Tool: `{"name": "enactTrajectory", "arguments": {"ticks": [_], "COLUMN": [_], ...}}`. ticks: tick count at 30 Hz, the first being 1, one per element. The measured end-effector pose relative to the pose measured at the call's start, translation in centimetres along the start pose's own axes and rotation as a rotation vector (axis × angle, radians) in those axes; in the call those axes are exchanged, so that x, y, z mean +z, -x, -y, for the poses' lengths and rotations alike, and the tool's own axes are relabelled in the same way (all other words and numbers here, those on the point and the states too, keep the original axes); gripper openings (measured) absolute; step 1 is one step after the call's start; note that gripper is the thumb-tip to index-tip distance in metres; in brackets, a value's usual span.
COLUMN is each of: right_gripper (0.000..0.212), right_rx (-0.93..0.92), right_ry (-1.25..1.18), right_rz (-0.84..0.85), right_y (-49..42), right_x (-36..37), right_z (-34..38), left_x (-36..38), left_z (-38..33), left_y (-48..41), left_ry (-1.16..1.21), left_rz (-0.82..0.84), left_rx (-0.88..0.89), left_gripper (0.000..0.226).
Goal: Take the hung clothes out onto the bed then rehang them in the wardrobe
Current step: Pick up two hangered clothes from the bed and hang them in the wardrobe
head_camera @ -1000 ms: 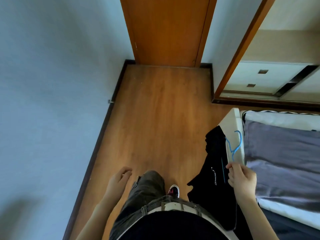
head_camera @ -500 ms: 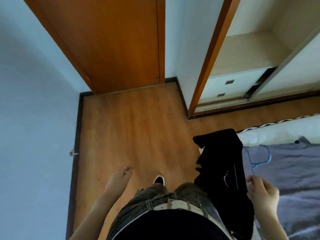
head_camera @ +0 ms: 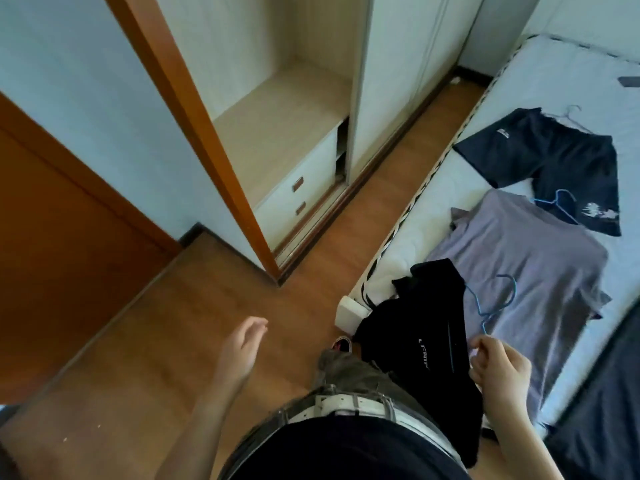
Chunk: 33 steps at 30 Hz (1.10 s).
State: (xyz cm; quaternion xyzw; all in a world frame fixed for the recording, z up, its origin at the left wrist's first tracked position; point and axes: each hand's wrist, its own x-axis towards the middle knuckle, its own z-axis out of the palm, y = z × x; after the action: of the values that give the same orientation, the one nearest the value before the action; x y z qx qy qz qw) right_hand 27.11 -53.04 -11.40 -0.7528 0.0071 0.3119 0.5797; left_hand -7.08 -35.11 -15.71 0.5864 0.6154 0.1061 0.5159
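My right hand (head_camera: 498, 368) pinches the lower end of a blue hanger (head_camera: 498, 299) that carries a black garment (head_camera: 422, 334). The garment droops over the bed's near corner and down by my leg. Beside it a grey shirt (head_camera: 533, 265) lies flat on the bed (head_camera: 519, 81). Farther up lie dark shorts (head_camera: 554, 157) with a second blue hanger (head_camera: 557, 202) and a pale hanger (head_camera: 568, 116). My left hand (head_camera: 242, 348) hangs open over the wooden floor, holding nothing. The wardrobe (head_camera: 277, 133) stands open at upper centre with a bare shelf.
Two drawers (head_camera: 298, 199) sit under the wardrobe shelf, with a sliding door panel (head_camera: 391, 81) to their right. A brown room door (head_camera: 52, 220) is at the left. A strip of floor runs between wardrobe and bed. A dark blanket (head_camera: 606, 393) lies at the bed's right.
My view has swung right from the room door toward the wardrobe and bed, bringing the shorts and grey shirt into sight. My right hand keeps hold of the hanger; the left hand stays open.
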Motion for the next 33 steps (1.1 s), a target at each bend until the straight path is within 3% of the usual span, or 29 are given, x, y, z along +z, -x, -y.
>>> {"name": "enactTrajectory", "arguments": {"ticks": [10,22,28,33], "right_gripper": [0.023,0.024,0.029,0.042], "right_rx": [-0.002,-0.140,-0.217,-0.179], "right_ry": [-0.405,-0.664,-0.613,-0.579], "right_rz": [-0.390,-1.139,-1.197,-1.112], "right_y": [-5.2,-6.8,-13.1,-23.9], "right_x": [0.8,-1.5,-3.5,-6.6], "right_z": [4.6,9.1,13.4,13.9], "left_x": [2.5,15.2,24.9,36.1], "left_z": [-12.4,-30.8,-39.2,-43.1], "left_y": [-16.6,-32.2,-34.4,-36.1], "left_ry": [-0.217,-0.538,-0.666,-0.637], "left_rz": [0.301,0.794,0.894,0.896], "left_rx": [0.175,0.503,0.732,0.792], "left_gripper": [0.023,0.021,0.019,0.023]}}
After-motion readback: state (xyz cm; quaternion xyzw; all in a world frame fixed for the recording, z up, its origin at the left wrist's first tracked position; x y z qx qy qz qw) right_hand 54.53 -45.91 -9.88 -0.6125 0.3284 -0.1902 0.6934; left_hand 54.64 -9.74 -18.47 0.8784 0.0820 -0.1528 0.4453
